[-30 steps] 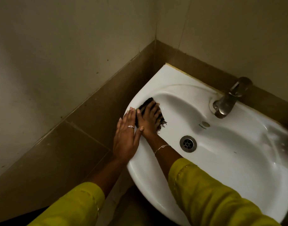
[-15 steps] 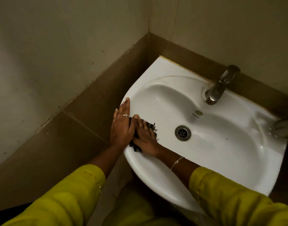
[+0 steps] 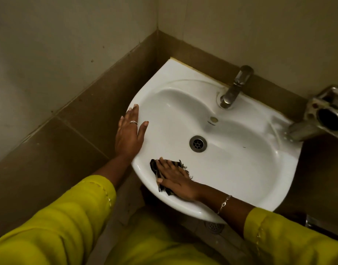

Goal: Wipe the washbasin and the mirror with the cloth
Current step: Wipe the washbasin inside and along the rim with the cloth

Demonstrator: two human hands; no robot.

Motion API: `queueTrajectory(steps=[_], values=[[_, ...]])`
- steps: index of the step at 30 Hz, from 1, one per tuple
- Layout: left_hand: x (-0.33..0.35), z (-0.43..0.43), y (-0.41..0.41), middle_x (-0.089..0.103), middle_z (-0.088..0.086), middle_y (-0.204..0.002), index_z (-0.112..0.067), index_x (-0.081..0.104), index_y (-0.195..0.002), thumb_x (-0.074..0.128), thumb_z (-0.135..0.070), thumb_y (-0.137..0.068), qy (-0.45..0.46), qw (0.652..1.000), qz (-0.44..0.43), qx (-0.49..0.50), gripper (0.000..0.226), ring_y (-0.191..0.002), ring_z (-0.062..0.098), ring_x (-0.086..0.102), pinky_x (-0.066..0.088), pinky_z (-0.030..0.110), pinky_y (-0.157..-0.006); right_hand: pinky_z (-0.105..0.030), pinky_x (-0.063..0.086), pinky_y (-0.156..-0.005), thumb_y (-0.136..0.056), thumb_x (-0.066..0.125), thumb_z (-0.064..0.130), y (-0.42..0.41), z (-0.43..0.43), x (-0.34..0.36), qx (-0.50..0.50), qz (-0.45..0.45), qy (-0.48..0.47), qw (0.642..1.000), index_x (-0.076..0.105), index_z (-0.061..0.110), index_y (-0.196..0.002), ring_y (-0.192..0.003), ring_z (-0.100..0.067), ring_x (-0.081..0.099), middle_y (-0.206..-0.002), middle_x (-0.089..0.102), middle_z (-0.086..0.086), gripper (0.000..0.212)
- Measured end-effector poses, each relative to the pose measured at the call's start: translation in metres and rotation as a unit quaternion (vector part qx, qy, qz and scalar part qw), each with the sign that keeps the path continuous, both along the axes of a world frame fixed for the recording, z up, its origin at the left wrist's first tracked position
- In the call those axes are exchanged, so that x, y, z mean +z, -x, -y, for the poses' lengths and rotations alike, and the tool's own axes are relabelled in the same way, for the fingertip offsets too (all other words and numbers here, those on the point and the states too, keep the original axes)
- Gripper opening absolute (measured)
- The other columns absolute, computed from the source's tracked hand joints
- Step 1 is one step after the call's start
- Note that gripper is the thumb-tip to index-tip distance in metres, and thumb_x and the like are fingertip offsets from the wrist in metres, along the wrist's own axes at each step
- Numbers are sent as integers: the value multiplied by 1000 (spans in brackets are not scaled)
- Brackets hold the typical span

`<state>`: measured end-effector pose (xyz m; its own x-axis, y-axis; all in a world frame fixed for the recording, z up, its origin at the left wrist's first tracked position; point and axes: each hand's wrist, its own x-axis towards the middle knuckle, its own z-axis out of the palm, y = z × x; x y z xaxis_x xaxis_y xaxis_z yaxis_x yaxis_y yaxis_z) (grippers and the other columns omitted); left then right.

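A white washbasin point(image 3: 241, 173) is fixed in the corner of a tiled wall. My right hand point(image 3: 175, 178) presses a dark striped cloth point(image 3: 154, 167) flat against the basin's near left inner slope, fingers spread and straight. My left hand point(image 3: 129, 133) rests flat on the basin's left rim, fingers straight, a ring on one finger. The drain point(image 3: 198, 143) lies in the middle of the bowl. No mirror is in view.
A metal tap point(image 3: 234, 88) stands at the back rim. A metal holder point(image 3: 325, 119) juts from the wall at the right, over the basin's corner. Brown tiles run along both walls. A floor drain point(image 3: 214, 226) shows beneath the basin.
My right hand has slid the cloth from the left rim down and round to the near left slope of the bowl. My left hand stays on the left rim.
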<state>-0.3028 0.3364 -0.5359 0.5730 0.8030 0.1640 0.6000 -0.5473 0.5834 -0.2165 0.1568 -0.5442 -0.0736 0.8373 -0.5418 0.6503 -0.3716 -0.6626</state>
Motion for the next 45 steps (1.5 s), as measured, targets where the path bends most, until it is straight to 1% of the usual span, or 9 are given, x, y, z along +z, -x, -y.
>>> queueTrajectory(steps=[15,19,22,26,29,31,38,43,45], values=[[0,-1,0,28,14,-149,-8,23,-142,43,-25,-95,-1,1000,-3,8,54,-139,25,21,10,37,-115,-38,-9,-115,-97,14,50,-85,95,26,168,149,127,966,-10,27,-146,-142,-13,-15,-156,-15,3,60],[1,0,-1,29,15,-149,-8,24,-142,42,-25,-95,-1,1000,-7,8,54,-139,25,21,11,37,-115,-42,-9,-113,-65,-17,79,-124,107,27,259,223,145,929,-11,26,-146,-143,-18,-13,-156,-14,0,97],[2,1,-1,28,15,-149,-7,23,-142,42,-25,-95,-3,1000,-12,10,54,-140,25,20,10,36,-115,-44,-9,-113,-33,-38,83,-153,110,25,290,283,163,900,-10,28,-146,-144,-21,-12,-156,-14,1,129],[2,1,-1,29,16,-148,-5,23,-142,43,-24,-95,-11,1000,-21,1,55,-140,26,20,10,37,-115,-42,-15,-112,-32,-48,72,-186,107,19,296,396,133,859,-7,26,-147,-144,-24,-7,-157,-8,0,130],[1,1,-1,30,17,-148,-4,24,-142,40,-29,-94,-12,1000,-23,0,56,-139,26,22,11,38,-115,-40,-15,-111,-82,-24,60,-205,99,13,290,474,61,829,38,23,-138,-132,-28,41,-142,46,-4,92],[1,0,0,31,17,-148,-5,24,-142,37,-33,-92,-11,1000,-22,0,58,-139,26,22,11,38,-115,-40,-6,-114,-95,-4,49,-217,91,3,275,485,17,830,63,22,-118,-114,-25,60,-120,65,-1,76],[1,1,-1,29,15,-149,-7,24,-142,42,-27,-95,-10,1000,-24,14,55,-139,24,21,8,33,-114,-40,4,-114,-98,2,39,-218,47,-9,305,507,-25,805,61,15,-122,-122,-26,53,-127,61,-4,68],[6,4,-1,28,14,-149,-8,24,-142,38,-32,-93,5,1000,-18,15,56,-139,25,21,10,35,-114,-38,-9,-116,-82,35,40,-206,15,-16,329,525,-59,783,60,15,-123,-122,-26,53,-128,60,-5,54],[5,3,0,29,14,-149,-8,23,-142,35,-35,-91,3,1000,-23,11,59,-139,25,21,9,34,-114,-38,-24,-110,-84,47,46,-199,14,-20,332,526,-106,776,44,14,-136,-135,-27,36,-144,41,-7,62]])
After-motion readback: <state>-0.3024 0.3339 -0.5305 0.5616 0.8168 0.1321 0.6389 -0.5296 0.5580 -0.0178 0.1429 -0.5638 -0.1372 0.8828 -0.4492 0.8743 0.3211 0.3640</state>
